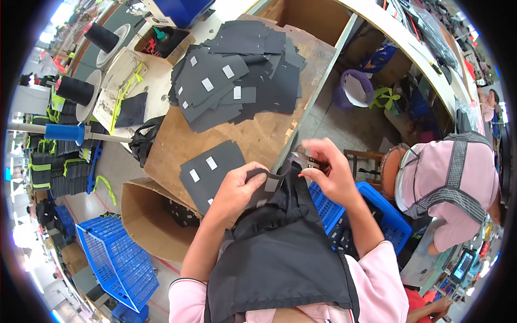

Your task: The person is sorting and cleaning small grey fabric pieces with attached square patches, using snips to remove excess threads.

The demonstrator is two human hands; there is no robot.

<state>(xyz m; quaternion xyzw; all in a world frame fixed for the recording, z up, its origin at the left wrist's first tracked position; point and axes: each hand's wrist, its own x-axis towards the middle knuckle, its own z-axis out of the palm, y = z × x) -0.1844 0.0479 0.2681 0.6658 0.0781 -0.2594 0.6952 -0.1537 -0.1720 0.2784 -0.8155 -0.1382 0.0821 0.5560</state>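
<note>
Wooden counter [168,141], near side: black patched panel [203,182] lying flat. Just right, left hand [237,189] pinches a second dark panel [256,197]. Right hand [335,168] holds metal snips [302,158] by that panel's right end. I'd keep the edge taut, use blade tips only, left fingertips well clear.

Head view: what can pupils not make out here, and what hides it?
- Head view: the grip of the metal tool, covered by the right hand.
- Head view: part of the held piece, under the left hand.
- Head view: the bottom of the carton, in shadow.
- Head view: part of the right-side crate, behind the right forearm.
- Head view: most of the red-sleeved co-worker, cut off by the lower edge.
</note>
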